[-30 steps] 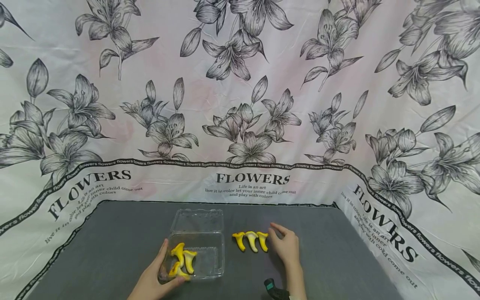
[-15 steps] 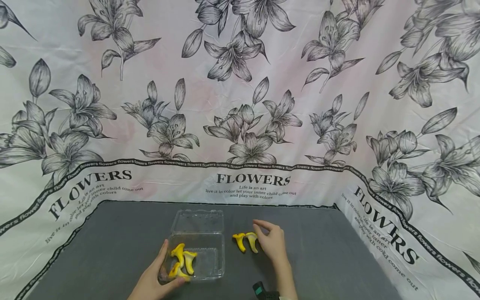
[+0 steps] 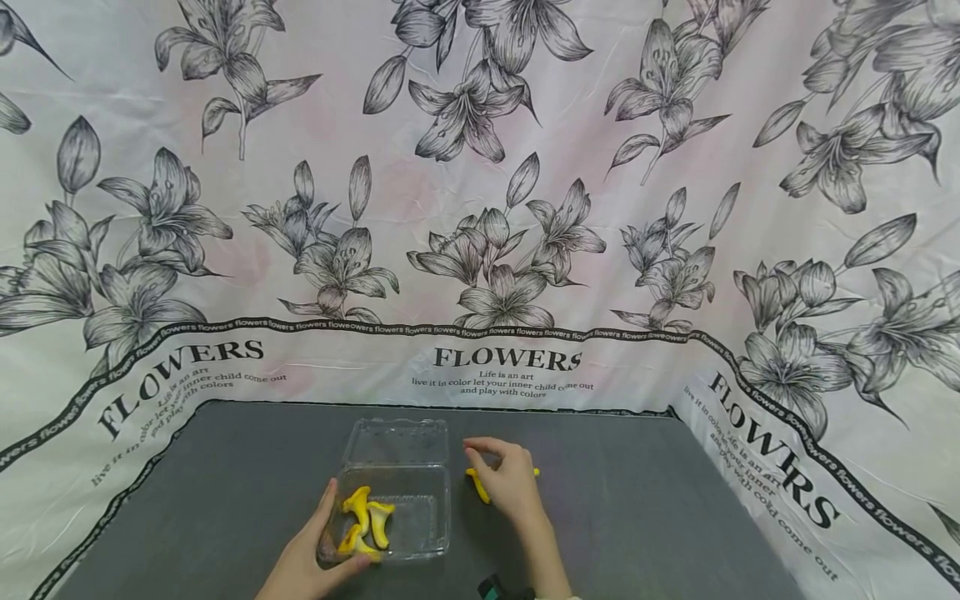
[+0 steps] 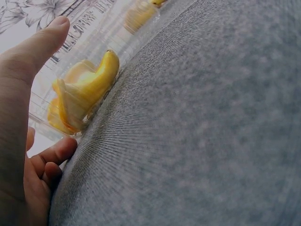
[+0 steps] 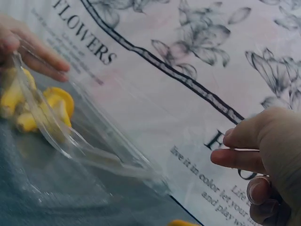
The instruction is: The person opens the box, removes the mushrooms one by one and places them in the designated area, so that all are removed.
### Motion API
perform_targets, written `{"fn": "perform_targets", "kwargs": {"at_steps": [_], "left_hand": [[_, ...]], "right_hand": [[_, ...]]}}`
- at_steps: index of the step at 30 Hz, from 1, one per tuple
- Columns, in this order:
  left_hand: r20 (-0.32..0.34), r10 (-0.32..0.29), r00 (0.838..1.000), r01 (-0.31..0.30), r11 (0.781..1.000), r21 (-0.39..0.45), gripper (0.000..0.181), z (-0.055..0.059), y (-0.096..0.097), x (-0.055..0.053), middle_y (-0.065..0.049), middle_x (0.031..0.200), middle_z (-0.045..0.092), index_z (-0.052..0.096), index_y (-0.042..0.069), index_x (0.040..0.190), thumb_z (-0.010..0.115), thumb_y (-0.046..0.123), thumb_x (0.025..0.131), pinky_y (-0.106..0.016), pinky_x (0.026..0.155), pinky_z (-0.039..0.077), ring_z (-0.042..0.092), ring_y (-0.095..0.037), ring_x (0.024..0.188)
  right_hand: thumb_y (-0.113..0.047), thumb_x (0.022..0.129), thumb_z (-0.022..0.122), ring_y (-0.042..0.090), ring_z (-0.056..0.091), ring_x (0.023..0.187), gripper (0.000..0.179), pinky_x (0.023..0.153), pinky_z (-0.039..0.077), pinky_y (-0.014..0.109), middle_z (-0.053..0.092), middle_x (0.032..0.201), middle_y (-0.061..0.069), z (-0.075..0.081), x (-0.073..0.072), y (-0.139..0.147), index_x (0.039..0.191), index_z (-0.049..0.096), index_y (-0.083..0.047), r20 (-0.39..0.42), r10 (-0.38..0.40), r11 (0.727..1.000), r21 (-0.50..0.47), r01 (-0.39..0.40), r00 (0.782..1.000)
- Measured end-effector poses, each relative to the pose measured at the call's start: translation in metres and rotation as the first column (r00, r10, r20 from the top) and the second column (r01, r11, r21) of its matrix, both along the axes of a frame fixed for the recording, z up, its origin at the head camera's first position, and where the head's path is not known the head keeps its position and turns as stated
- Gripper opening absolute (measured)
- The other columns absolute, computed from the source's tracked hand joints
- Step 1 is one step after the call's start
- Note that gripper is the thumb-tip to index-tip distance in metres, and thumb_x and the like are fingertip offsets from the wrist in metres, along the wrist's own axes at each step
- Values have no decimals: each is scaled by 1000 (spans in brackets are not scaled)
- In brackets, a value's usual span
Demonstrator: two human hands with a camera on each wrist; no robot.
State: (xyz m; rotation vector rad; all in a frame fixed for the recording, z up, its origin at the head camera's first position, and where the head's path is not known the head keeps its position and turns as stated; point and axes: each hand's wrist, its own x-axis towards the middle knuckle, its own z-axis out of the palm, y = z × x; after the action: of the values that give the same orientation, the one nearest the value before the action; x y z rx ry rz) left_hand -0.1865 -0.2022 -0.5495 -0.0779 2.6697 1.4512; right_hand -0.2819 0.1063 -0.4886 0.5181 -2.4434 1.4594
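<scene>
A clear plastic clamshell box (image 3: 393, 552) stands on the table with its lid (image 3: 397, 442) raised at the back. Several yellow, trumpet-shaped mushrooms (image 3: 380, 525) lie in its left half. My left hand (image 3: 309, 554) grips the box's left front corner, thumb along the front and fingers at the side. To the right of the box, my right hand (image 3: 510, 483) hovers over a row of the same mushrooms and hides most of it. One yellow mushroom (image 3: 480, 487) shows left of its palm. In the right wrist view, the thumb and forefinger (image 5: 237, 160) reach out with nothing between them.
A grey cloth-covered table (image 3: 637, 500) carries everything. A floral printed curtain (image 3: 487, 250) encloses it at the back and on both sides. A dark wrist strap (image 3: 495, 587) shows at the bottom by the right forearm.
My right hand has swept left from beside the row of mushrooms to above it, covering most of them. The left hand and the box have stayed put.
</scene>
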Motion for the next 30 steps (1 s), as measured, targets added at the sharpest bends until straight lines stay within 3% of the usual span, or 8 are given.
{"fn": "perform_targets", "kwargs": {"at_steps": [7,9,13,18,21,23,26,30], "left_hand": [[-6,-19,1000,19,1000,18,117,-1,-1,0,-4,80,50,4,19,173,83,46,91,-28,60,42,46,-17,67],[-10,-23,1000,23,999,22,117,-2,-1,0,-3,80,50,4,19,173,83,46,91,-28,59,42,46,-16,66],[-24,-23,999,24,999,23,118,-1,-1,1,-3,80,50,4,19,173,84,45,90,-27,60,43,46,-15,66],[-39,-25,999,26,999,32,118,-1,-1,1,-3,79,50,4,19,173,85,43,90,-27,60,43,46,-15,66],[-48,-28,998,30,999,35,118,-2,0,1,-3,79,50,4,19,173,85,42,90,-27,60,44,46,-15,66],[-52,-29,998,31,999,35,118,-3,0,1,-3,79,50,4,19,173,85,41,90,-27,59,45,46,-15,66],[-51,-29,998,30,999,35,117,-3,0,1,-3,79,50,4,19,173,85,41,91,-27,59,45,46,-15,66],[-43,-25,999,27,999,34,117,-3,0,0,-3,80,50,5,19,173,84,42,91,-27,59,45,46,-15,66]], "right_hand": [[-14,99,76,-6,26,37,13,40,30,17,81,105,5,1,4,-19,109,84,-13,-11,62,997,50,-61,998],[-14,99,76,-6,24,36,15,39,28,16,80,89,4,1,6,-25,112,83,-13,-8,87,994,67,-86,996],[-13,98,75,-7,20,35,21,38,25,14,53,52,-5,2,10,-36,118,81,-9,-6,125,987,104,-124,992],[-13,97,76,-6,20,36,25,39,23,13,33,45,-14,3,16,-49,122,80,-10,9,147,982,116,-147,989],[-13,97,76,-5,21,36,26,39,23,13,39,46,-10,2,19,-56,123,79,-12,30,163,980,110,-166,986],[-12,97,77,-5,21,35,27,38,24,14,56,53,-6,1,20,-60,124,79,-12,43,182,979,87,-185,982],[-11,97,78,-4,22,35,27,37,26,15,77,82,6,-4,21,-66,124,79,-11,54,215,975,47,-218,975],[-9,96,78,-4,23,36,26,38,27,14,79,117,12,-12,21,-74,122,79,-5,53,264,964,1,-264,963]]}}
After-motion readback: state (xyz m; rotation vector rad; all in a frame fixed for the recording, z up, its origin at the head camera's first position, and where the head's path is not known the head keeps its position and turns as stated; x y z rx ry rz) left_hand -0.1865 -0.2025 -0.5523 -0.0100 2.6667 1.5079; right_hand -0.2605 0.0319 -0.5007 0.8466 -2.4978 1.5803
